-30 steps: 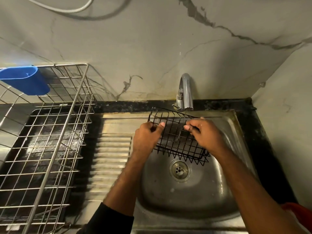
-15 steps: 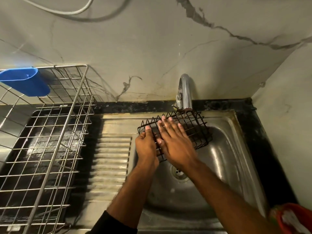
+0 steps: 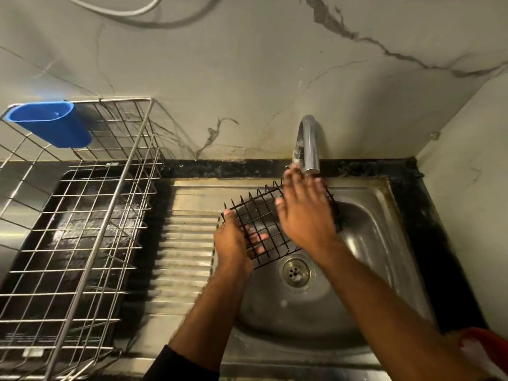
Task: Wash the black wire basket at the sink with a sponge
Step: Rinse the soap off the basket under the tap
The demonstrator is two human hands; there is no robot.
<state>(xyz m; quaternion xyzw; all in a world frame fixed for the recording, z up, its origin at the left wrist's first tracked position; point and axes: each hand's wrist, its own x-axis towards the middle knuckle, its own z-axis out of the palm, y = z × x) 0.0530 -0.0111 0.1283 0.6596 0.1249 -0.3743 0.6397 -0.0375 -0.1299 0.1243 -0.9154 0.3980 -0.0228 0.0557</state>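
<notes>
Right now the black wire-grid basket [image 3: 270, 229] hangs tilted over the stainless steel sink bowl [image 3: 379, 243], its long axis running from your left hand [image 3: 233, 243] at the near-left corner up toward the curved chrome tap [image 3: 309, 144]. That left hand grips the corner, fingers curled through the mesh. Your right hand [image 3: 305, 213] lies flat on the far half, fingers straight, tips at the spout, so it is nearer the tap. The bowl holds only the round drain [image 3: 295, 272]; no sponge shows. The blue plastic cup [image 3: 52, 125] hooked on the silver wire dish rack [image 3: 82, 215] looks empty.
</notes>
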